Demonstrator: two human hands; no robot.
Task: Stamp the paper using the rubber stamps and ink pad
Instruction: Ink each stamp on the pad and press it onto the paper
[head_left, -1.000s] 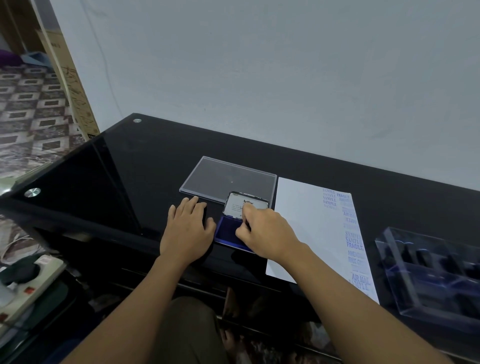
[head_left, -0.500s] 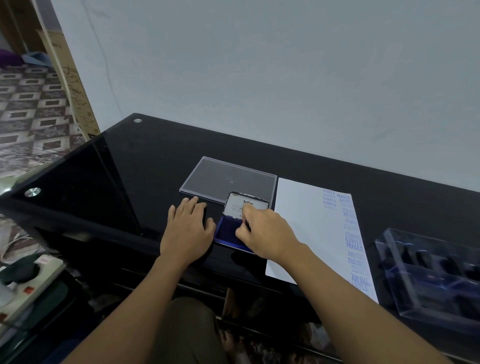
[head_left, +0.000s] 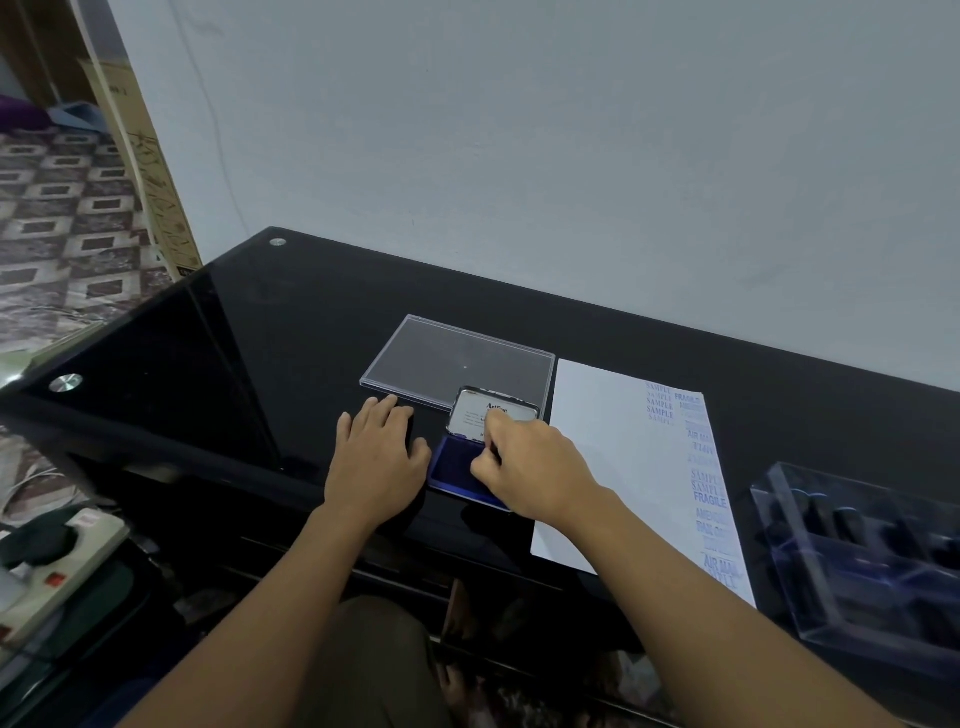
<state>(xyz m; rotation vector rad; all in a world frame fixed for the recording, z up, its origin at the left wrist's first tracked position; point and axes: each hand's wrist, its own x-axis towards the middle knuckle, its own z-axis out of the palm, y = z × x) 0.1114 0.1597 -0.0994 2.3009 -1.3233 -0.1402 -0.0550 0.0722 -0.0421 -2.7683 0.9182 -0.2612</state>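
A blue ink pad (head_left: 453, 466) lies open on the black glass table (head_left: 249, 364), its white-labelled lid (head_left: 475, 415) tilted up at the back. My right hand (head_left: 535, 467) hovers over the pad with fingers curled, pinching a small dark rubber stamp (head_left: 492, 451) down onto the ink; the stamp is mostly hidden under my fingers. My left hand (head_left: 382, 457) rests flat on the table just left of the pad. To the right of the pad lies the white paper (head_left: 602, 447), with blue stamped words down its right side.
A clear flat plastic lid (head_left: 457, 361) lies behind the ink pad. At the right edge stands a clear box (head_left: 857, 551) holding several dark stamps. A power strip (head_left: 57, 561) sits below the table on the left. A wall runs behind the table.
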